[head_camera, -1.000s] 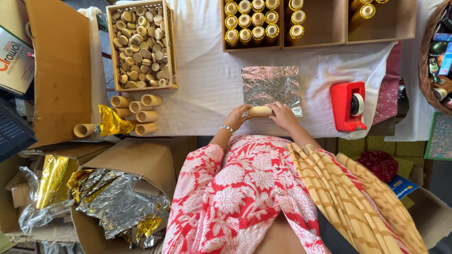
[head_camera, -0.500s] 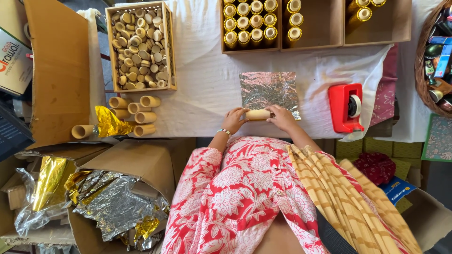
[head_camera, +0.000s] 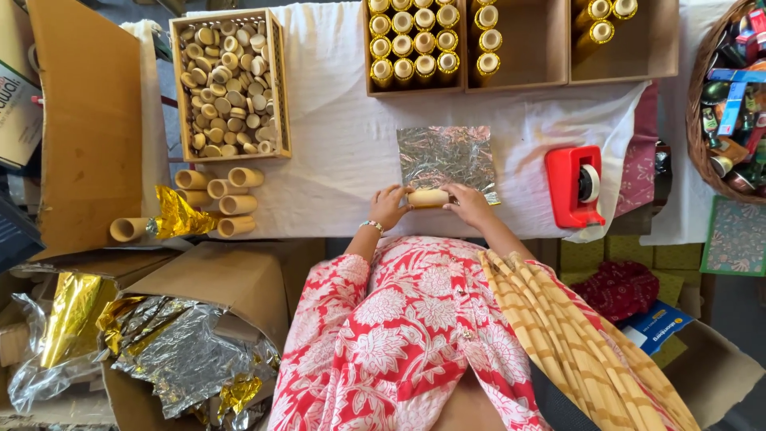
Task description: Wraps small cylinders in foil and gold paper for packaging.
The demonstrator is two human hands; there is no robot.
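you have a short cardboard tube [head_camera: 428, 197] lying on its side at the near edge of a crinkled silver foil sheet [head_camera: 448, 157], which is spread flat on the white cloth [head_camera: 343, 128] covering the table. your left hand [head_camera: 388, 205] has its fingers curled onto the tube's left end, and your right hand [head_camera: 468, 204] closes over its right end, so both hands have the tube pinched between them, resting on the foil. a beaded bracelet [head_camera: 368, 227] sits on your left wrist.

just to the right of the foil stands a red tape dispenser [head_camera: 574, 185]. to the left, near the table's edge, lies a small cluster of bare tubes [head_camera: 219, 195], with a scrap of gold foil [head_camera: 177, 216] beside them. behind those sits a wooden crate [head_camera: 229, 84] full of round caps. at the far edge, a wooden tray [head_camera: 523, 48] holds gold-wrapped tubes [head_camera: 415, 36] standing upright in rows. a wicker basket [head_camera: 702, 112] of mixed packets is at the far right. below the table on your left, a cardboard box [head_camera: 215, 279] holds crumpled silver and gold foil [head_camera: 171, 343].
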